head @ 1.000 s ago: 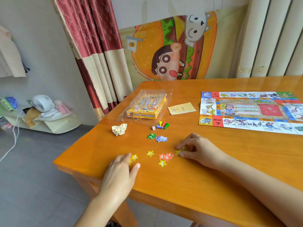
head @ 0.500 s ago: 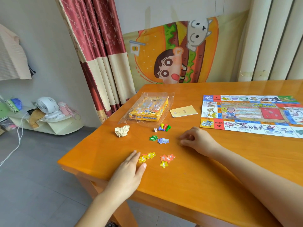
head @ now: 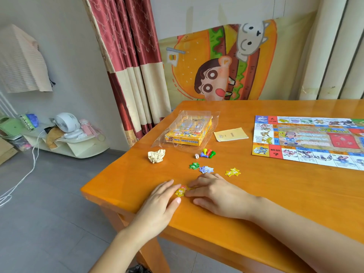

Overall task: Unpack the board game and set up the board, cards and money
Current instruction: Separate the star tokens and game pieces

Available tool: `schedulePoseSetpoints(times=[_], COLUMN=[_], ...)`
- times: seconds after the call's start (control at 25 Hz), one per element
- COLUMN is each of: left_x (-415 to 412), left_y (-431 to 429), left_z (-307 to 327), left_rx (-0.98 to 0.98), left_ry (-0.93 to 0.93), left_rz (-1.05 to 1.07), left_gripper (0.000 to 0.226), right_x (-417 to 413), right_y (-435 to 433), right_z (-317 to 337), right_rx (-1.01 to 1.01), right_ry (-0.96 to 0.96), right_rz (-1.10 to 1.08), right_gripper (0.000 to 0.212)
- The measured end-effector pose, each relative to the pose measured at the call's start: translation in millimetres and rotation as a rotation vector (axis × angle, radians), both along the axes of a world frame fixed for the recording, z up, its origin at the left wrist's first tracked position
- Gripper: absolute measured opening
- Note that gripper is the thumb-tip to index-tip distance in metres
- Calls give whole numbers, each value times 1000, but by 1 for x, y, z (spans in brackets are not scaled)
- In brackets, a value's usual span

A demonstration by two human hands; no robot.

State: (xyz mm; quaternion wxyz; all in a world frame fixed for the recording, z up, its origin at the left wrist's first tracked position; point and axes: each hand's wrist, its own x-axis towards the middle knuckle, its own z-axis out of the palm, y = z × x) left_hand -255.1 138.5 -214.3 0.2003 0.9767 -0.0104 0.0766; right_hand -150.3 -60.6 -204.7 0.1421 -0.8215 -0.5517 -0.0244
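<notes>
On my feed the left hand (head: pixel 157 203) and the right hand (head: pixel 214 196) lay close together on the counter (head: pixel 275 198) near its near left corner. Both hands were flat, fingers loosely straight and clamped on nothing, and their tips met over a small clump of star tokens (head: pixel 180 192). Just beyond lay a green star (head: pixel 194 166), a blue star (head: pixel 206 169) and two yellow stars (head: pixel 233 172). Farther off I saw the pawns (head: pixel 208 153) beside a die (head: pixel 196 156), a crumpled paper (head: pixel 156 156), the game box (head: pixel 188 131) in clear wrap and a yellow slip (head: pixel 230 134). The board (head: pixel 309 140) lay unfolded at far right.
</notes>
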Motion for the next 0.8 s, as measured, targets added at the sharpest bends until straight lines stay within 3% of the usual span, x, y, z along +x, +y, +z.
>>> schedulePoseSetpoints(times=[0.4,0.56,0.8], left_x=[1,1,-4], left_y=[2,0,-3], left_z=[-2,0,5], left_rx=[27,85,98], left_ry=[-17,16,-70], left_rz=[-15,21,43], left_gripper=[44,55,36], right_x=[-9,-7,9], right_y=[7,4,-9], right_z=[-1,1,7], right_rx=[44,51,90], right_ry=[85,100,151], right_rz=[21,25,-49], right_gripper=[46,44,35])
